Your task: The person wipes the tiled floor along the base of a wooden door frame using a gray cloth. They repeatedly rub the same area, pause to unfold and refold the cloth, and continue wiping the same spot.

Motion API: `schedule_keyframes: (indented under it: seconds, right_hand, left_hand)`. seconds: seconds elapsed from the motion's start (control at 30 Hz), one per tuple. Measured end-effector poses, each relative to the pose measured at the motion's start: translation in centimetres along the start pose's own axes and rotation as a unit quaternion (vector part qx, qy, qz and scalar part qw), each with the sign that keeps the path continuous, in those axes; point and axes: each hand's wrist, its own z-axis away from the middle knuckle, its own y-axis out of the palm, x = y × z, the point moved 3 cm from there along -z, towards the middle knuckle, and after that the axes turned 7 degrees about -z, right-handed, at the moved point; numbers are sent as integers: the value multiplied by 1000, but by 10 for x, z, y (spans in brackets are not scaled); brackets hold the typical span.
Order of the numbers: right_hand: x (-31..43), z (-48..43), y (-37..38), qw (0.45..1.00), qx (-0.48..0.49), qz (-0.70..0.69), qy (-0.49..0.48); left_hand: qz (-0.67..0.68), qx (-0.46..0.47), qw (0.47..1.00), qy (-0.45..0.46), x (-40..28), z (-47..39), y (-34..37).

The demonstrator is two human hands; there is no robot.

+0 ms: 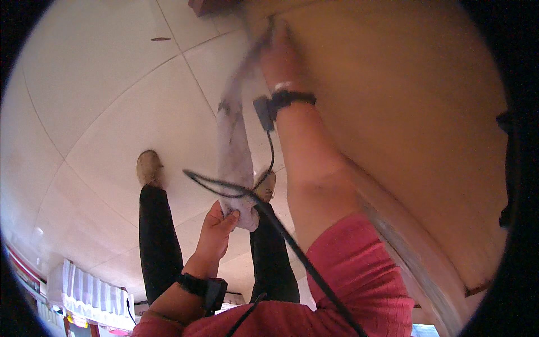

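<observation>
A long strip of pale grey cloth [235, 143] with a dark patch hangs stretched between my two hands. My left hand [221, 223] pinches its lower end, thumb on top, in front of my right leg. Farther out, my right hand [283, 54] is at the narrow upper end of the cloth, over the edge of a brown panel [400, 126]. Motion blurs those fingers, but they look closed on the cloth. Black bands circle both wrists. From a black module [264, 113] at the right wrist, a black cable [290, 240] loops across the cloth towards my body.
Pale tiled floor [105, 105] spreads to the left, with a small dark sliver [161, 39] lying on it. My shoes [149, 166] stand on the tiles. A dark red object [210, 6] is at the top edge. White gathered fabric [94, 295] hangs at lower left.
</observation>
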Motion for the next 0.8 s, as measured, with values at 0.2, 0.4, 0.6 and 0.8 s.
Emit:
schedule_keyframes:
  seconds: [0.2,0.4,0.6,0.8]
  right_hand:
    - [-6,-21,-4,996,1,77,-50]
    - [-55,29,-9,996,-3,87,-16]
    - [-123,120,-9,979,73,94,164]
    - [-165,171,2,967,62,118,216]
  left_hand:
    - [15,-31,999,-34,-13,11,10]
    - [36,-12,999,-8,-4,5,12]
    - [32,32,999,9,-4,-7,2]
    - [31,34,999,-19,-4,-11,-7]
